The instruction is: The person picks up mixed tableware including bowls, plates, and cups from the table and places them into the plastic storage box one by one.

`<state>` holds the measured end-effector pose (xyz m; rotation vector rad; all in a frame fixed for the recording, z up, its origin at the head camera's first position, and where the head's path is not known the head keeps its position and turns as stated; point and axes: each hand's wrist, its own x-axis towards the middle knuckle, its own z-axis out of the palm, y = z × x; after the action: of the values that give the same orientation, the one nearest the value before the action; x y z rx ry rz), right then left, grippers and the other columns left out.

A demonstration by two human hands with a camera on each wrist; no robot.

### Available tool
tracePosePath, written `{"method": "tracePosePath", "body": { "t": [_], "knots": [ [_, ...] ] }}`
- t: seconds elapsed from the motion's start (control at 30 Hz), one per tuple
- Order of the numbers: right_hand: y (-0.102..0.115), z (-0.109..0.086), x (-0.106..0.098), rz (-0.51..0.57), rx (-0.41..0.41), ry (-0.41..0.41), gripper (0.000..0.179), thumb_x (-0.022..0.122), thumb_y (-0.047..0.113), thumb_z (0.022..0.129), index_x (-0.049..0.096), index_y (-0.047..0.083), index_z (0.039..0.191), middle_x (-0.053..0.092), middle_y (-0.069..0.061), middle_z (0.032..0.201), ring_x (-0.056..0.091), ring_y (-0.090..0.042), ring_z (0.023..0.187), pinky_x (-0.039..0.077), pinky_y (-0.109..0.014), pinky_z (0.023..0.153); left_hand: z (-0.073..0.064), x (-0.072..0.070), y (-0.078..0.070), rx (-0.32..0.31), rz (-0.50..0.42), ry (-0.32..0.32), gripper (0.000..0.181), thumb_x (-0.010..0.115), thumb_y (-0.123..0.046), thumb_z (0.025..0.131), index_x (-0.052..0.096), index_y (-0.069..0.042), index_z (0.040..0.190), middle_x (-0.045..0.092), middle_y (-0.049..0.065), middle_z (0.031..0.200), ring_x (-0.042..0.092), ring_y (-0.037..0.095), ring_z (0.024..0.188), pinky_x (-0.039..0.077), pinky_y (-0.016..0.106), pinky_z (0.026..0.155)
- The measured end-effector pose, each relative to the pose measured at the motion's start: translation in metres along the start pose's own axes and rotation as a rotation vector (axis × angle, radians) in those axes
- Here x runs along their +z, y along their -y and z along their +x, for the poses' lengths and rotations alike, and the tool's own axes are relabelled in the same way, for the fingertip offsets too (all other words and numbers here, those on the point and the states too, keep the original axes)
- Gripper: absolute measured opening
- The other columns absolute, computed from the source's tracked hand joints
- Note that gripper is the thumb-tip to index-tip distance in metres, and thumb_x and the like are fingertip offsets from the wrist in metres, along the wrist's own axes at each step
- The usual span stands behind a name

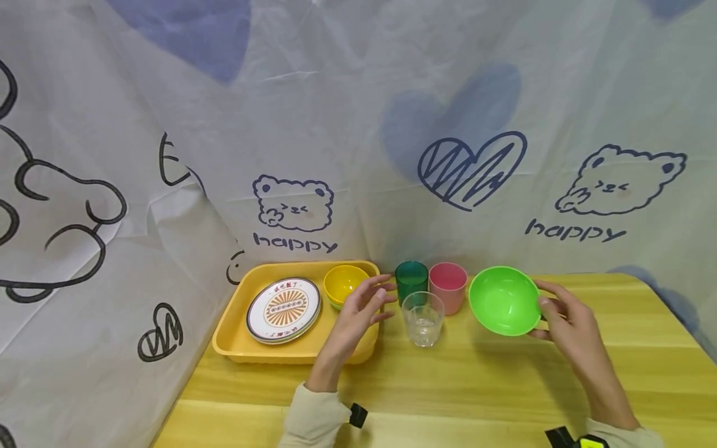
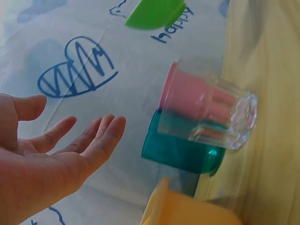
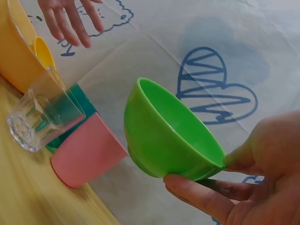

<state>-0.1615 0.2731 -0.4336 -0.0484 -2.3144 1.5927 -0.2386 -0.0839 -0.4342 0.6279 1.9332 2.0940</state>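
Observation:
A bright green bowl [image 1: 505, 301] is held up by my right hand [image 1: 572, 323], thumb at its rim and fingers under its side. In the right wrist view the bowl [image 3: 164, 131] hangs tilted above the table. My left hand [image 1: 358, 311] is empty, its fingers spread over the right side of the yellow tray [image 1: 235, 336]. Close to those fingertips stand a clear glass [image 1: 423, 323], a teal cup [image 1: 411, 277] and a pink cup [image 1: 448, 286]. In the left wrist view the left palm [image 2: 42, 173] faces up with the fingers loosely bent.
Inside the tray lie stacked white plates [image 1: 284, 310] with a printed pattern, and a yellow bowl [image 1: 343, 283] on top of a green one. Wooden tabletop [image 1: 448, 398] runs along the front. A white printed cloth [image 1: 358, 124] hangs behind and at the left.

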Motion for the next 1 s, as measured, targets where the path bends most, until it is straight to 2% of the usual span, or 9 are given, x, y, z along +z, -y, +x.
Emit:
{"method": "tracePosePath", "body": {
  "t": [0.13,0.23,0.47,0.63,0.77,1.0],
  "knots": [
    [0.004,0.000,0.008,0.002,-0.006,0.035,0.042,0.044,0.016,0.111,0.047,-0.006,0.147,0.061,-0.032,0.123,0.065,0.004,0.087,0.063,-0.031,0.065,0.000,0.007,0.002,0.005,0.013,0.031,0.048,0.050,-0.025,0.110,0.042,-0.003,0.151,0.050,0.024,0.146,0.050,0.045,0.133,0.050,0.050,0.106],
    [0.006,-0.001,0.012,-0.009,-0.005,0.058,0.042,0.044,0.017,0.111,0.047,-0.005,0.147,0.060,-0.034,0.125,0.064,0.003,0.087,0.063,-0.030,0.065,0.001,0.011,0.005,0.003,-0.002,0.042,0.046,0.049,-0.024,0.110,0.043,-0.002,0.151,0.048,0.027,0.147,0.052,0.045,0.132,0.050,0.052,0.105],
    [0.013,-0.004,0.021,-0.035,0.000,0.099,0.041,0.045,0.017,0.111,0.049,-0.004,0.146,0.067,-0.030,0.112,0.066,-0.003,0.082,0.063,-0.030,0.064,0.001,0.019,0.006,-0.020,-0.011,0.065,0.043,0.051,-0.021,0.110,0.046,-0.004,0.149,0.054,0.021,0.143,0.058,0.036,0.127,0.052,0.055,0.102],
    [0.016,-0.003,0.028,-0.046,0.005,0.132,0.040,0.047,0.017,0.110,0.052,-0.003,0.144,0.070,-0.027,0.108,0.066,-0.007,0.079,0.063,-0.031,0.062,0.002,0.027,0.010,-0.027,0.005,0.100,0.044,0.049,-0.020,0.110,0.044,-0.002,0.151,0.051,0.025,0.144,0.055,0.042,0.130,0.051,0.055,0.102],
    [0.016,-0.004,0.031,-0.049,0.016,0.158,0.038,0.048,0.016,0.110,0.053,-0.003,0.143,0.071,-0.025,0.104,0.066,-0.009,0.078,0.063,-0.033,0.062,0.001,0.036,0.015,-0.034,0.003,0.123,0.045,0.049,-0.018,0.110,0.042,-0.004,0.152,0.048,0.027,0.147,0.053,0.039,0.130,0.050,0.056,0.104],
    [0.017,-0.007,0.038,0.010,0.002,0.192,0.036,0.050,0.012,0.109,0.056,-0.006,0.139,0.071,-0.026,0.106,0.069,-0.009,0.078,0.064,-0.036,0.063,0.001,0.051,0.021,-0.048,-0.064,0.202,0.047,0.048,-0.014,0.110,0.038,-0.005,0.155,0.045,0.024,0.150,0.056,0.033,0.129,0.048,0.062,0.102]
  ]
}}
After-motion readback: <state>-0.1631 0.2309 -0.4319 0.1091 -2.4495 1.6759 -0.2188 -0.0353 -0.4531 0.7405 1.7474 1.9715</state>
